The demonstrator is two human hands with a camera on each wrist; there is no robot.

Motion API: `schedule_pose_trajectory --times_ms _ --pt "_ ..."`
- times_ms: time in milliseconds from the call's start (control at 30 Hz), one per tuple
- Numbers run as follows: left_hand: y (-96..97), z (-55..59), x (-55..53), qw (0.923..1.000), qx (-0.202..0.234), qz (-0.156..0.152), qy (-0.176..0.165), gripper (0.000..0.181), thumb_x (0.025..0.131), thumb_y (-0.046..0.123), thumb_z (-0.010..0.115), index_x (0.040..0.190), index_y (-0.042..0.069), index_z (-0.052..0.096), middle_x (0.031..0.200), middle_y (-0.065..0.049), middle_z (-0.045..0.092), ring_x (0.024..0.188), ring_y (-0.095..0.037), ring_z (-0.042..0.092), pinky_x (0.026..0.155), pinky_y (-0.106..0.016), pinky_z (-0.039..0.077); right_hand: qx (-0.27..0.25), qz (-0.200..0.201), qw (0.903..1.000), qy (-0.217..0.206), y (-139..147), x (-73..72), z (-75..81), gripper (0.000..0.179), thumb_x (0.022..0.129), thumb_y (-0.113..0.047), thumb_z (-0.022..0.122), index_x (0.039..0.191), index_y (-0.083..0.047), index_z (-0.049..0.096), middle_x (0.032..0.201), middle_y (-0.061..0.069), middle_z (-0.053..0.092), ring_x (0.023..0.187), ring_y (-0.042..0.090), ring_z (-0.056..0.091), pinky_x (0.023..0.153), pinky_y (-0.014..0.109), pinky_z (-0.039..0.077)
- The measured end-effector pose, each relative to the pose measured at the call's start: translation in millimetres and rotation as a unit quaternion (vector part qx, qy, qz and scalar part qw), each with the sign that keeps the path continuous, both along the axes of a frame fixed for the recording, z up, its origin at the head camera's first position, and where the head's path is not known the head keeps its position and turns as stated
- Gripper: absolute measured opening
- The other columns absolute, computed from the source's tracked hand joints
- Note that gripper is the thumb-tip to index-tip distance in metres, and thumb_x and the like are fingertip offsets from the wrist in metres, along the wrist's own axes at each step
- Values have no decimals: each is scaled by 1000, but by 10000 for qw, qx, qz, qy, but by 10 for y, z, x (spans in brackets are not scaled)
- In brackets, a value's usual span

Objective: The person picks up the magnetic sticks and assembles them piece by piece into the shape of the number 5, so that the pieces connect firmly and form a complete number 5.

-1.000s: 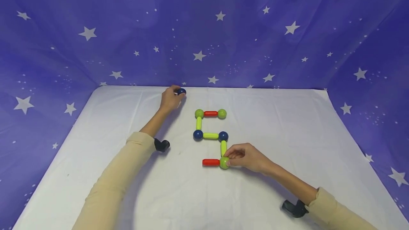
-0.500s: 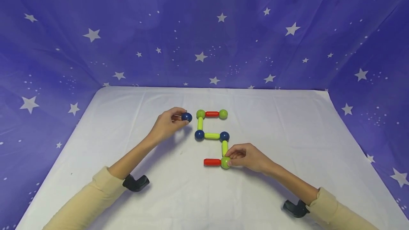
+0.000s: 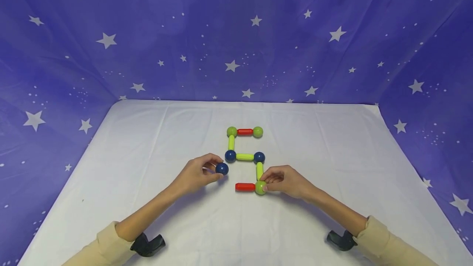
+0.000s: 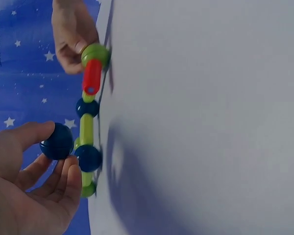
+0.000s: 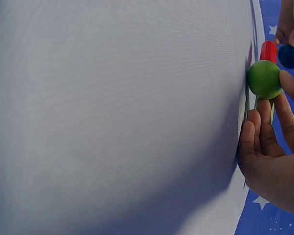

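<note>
Between thumb and fingers my left hand (image 3: 197,173) pinches a dark blue ball (image 3: 222,169), held above the cloth just left of the chain of balls and rods. My right hand (image 3: 288,182) grips the green ball (image 3: 260,187) at the chain's near right corner. From that ball a red rod (image 3: 245,187) points left with a free end, and a yellow-green rod (image 3: 260,171) runs up to a blue ball (image 3: 260,157). Another yellow-green rod (image 3: 245,157) leads to a second blue ball (image 3: 230,156). In the right wrist view, the thumb presses the green ball (image 5: 264,80).
The chain's far part has two green balls (image 3: 258,131) joined by a red rod (image 3: 244,131), with a yellow-green rod (image 3: 231,143) below. White cloth (image 3: 325,147) covers the table. A purple starry curtain (image 3: 207,40) stands behind and at the sides.
My left hand has brought the blue ball from the table's far edge toward me, past the chain's left side, to near the red rod's free end. The right hand stays on the green ball.
</note>
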State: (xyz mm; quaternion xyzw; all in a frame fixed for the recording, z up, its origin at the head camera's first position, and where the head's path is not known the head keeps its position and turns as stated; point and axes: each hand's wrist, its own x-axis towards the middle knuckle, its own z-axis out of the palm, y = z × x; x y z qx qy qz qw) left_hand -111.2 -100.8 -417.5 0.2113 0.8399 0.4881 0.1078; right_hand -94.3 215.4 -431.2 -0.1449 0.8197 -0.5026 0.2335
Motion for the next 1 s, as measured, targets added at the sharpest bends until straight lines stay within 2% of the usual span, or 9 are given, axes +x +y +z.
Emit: schedule_pose_trajectory --times_ms 400,767,1000 --pt "74 -229 158 9992 -77 -399 -53 30 84 11 80 111 7 66 83 4 61 73 -12 57 64 -24 48 55 -47 10000 33 -11 -7 18 19 87 -15 78 104 -9 73 91 2 67 82 21 58 71 26 48" --pt "147 -262 184 9988 -270 -388 102 31 83 9 81 111 8 67 86 6 62 78 -10 57 68 -25 47 24 -6 10000 97 -18 -15 4 20 87 -13 77 104 -5 72 90 3 67 82 20 59 71 26 48" --pt "128 -266 181 9984 -281 -478 110 34 83 9 81 113 7 66 89 4 63 81 -16 58 69 -25 48 13 21 9998 207 -24 3 10 20 88 -15 77 105 -5 72 90 1 68 83 18 60 72 26 50"
